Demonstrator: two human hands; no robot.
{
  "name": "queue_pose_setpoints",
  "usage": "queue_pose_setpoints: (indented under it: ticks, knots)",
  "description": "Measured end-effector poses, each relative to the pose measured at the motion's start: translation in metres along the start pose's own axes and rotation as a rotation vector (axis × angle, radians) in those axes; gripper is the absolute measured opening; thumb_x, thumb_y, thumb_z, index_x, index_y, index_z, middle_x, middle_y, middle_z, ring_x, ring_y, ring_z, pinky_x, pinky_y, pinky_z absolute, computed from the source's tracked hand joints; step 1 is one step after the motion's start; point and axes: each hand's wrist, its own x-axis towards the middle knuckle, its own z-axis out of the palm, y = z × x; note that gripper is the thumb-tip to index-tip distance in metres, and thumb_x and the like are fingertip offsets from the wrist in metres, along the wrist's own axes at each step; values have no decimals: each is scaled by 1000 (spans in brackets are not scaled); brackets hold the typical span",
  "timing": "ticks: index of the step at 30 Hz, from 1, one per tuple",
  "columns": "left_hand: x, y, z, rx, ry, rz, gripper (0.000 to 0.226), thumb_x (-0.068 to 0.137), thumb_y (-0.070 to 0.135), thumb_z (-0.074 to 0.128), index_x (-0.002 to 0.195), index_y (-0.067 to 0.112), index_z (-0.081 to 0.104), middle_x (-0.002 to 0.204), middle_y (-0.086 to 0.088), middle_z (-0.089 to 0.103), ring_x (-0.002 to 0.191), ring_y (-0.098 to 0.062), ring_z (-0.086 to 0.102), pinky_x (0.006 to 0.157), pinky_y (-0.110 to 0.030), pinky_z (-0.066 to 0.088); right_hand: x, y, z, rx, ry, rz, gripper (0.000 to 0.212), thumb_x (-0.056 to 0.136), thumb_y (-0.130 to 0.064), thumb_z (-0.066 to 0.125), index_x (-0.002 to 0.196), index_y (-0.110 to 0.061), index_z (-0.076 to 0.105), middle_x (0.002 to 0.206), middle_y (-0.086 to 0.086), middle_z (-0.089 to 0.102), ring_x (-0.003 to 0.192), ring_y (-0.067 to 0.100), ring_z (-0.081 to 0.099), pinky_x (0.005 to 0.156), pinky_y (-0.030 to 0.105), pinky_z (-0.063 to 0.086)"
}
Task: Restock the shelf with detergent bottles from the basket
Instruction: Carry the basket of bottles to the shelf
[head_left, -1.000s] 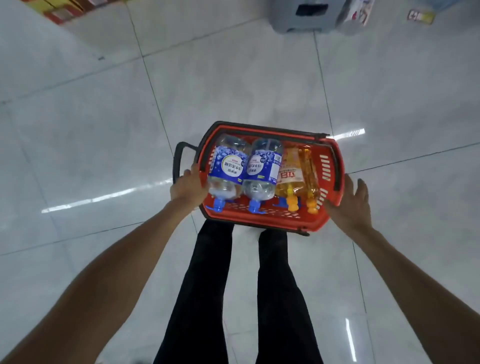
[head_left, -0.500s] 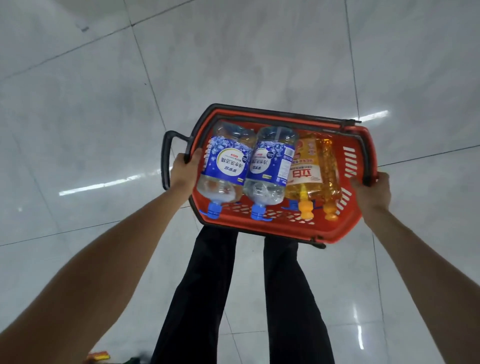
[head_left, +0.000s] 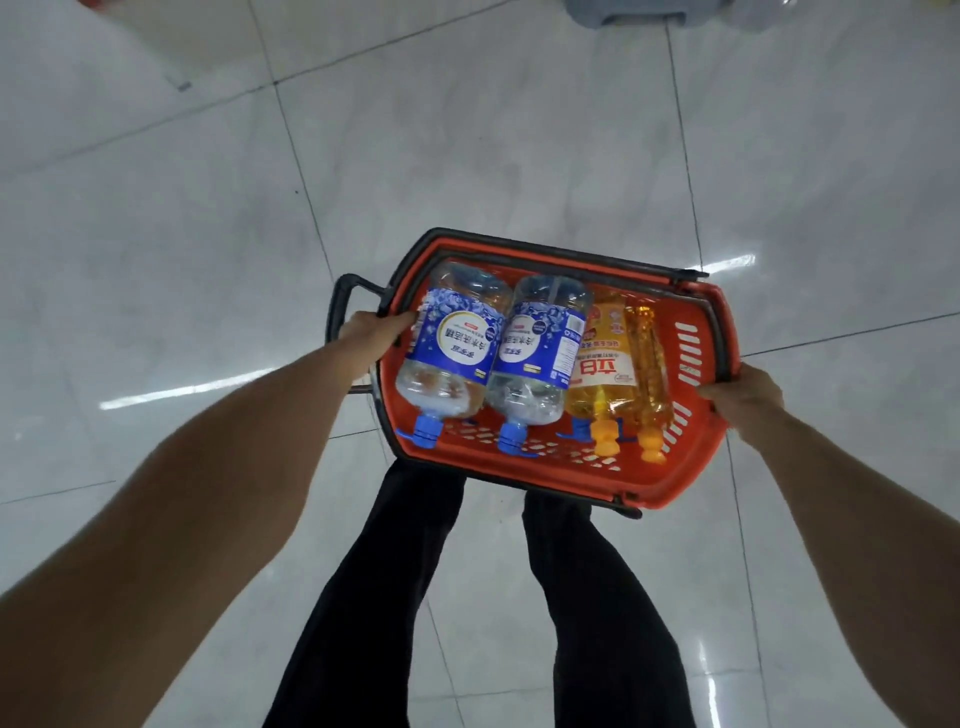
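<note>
Both sides of the basket (head_left: 670, 499) are being gripped by the left hand (head_left: 371, 332) and right hand (head_left: 743, 389), detergent bottles (head_left: 540, 348) lying between them (caps toward the person, blue pair nearer the left).

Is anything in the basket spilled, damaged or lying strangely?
No spill or damage shows. From the leftmost blue-labelled bottle to the thin yellow bottle at right, all lie on their sides in the red basket.

Both forearms (head_left: 223, 499) are bare, no sleeves in view; the legs (head_left: 384, 597) wear black trousers, apparently plain, feet cropped out.
</note>
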Motion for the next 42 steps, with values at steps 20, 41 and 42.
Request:
queue_pose_setpoints:
  ticks: [20,41,42]
  knots:
    - [-202,-136,-178,8,134,-82,61,90,64,65,99,4,72,98,-21,71,89,-36,66,79,-36,54,-258,-105,-91,-255,-40,-365,38,94,-39,67,119,-10,68,87,3,67,61,11,58,65,28,49]
    - [-407,-241,-365,-405,313,-93,53,93,52,68,64,7,64,62,-6,65,60,-25,63,48,-26,37,-504,-289,-145,-587,66,-722,37,85,-49,70,113,-25,66,93,-1,75,67,18,72,71,39,63]
    - [-409,-237,-370,-409,323,-99,54,94,50,67,62,7,62,61,-5,64,58,-24,62,47,-26,37,-503,-301,-143,-604,59,-733,36,87,-47,70,113,-24,65,92,0,74,66,18,71,69,37,62]
